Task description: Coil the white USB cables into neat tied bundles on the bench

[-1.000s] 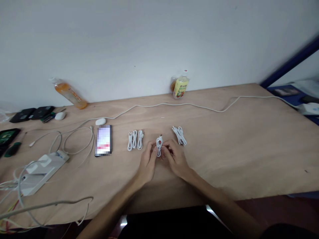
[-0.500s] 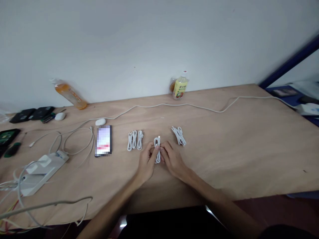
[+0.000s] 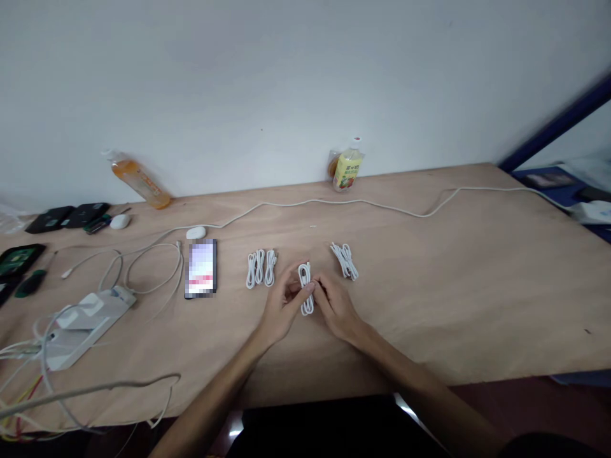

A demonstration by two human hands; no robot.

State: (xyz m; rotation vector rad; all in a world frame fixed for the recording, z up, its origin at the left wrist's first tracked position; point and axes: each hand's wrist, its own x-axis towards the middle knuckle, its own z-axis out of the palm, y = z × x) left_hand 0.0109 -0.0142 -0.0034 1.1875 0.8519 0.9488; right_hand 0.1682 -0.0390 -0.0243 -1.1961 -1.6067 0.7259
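A coiled white cable (image 3: 307, 308) is held upright between my two hands, above the near middle of the table. My left hand (image 3: 281, 308) grips its left side, the thumb lying across the coil and the other fingers partly hidden behind it. With fingertips closed at the coil's right edge, my right hand (image 3: 337, 310) also grips the cable. Three coiled white cables (image 3: 259, 267) lie side by side beyond my left hand. Past the right hand is another group of coiled white cables (image 3: 344, 261), slightly tilted.
A phone (image 3: 201, 270) and a white case (image 3: 195, 233) lie to the left, near a white power strip (image 3: 88, 324) with loose cords. An orange bottle (image 3: 140, 183) leans against the wall, and a yellow-labelled bottle (image 3: 348, 168) stands farther right. One long white cord (image 3: 363, 201) crosses the table.
My left thumb has slid right across the held coil, and the right fingers have shifted to its right edge. The view has moved slightly; the cables on the table stay put.
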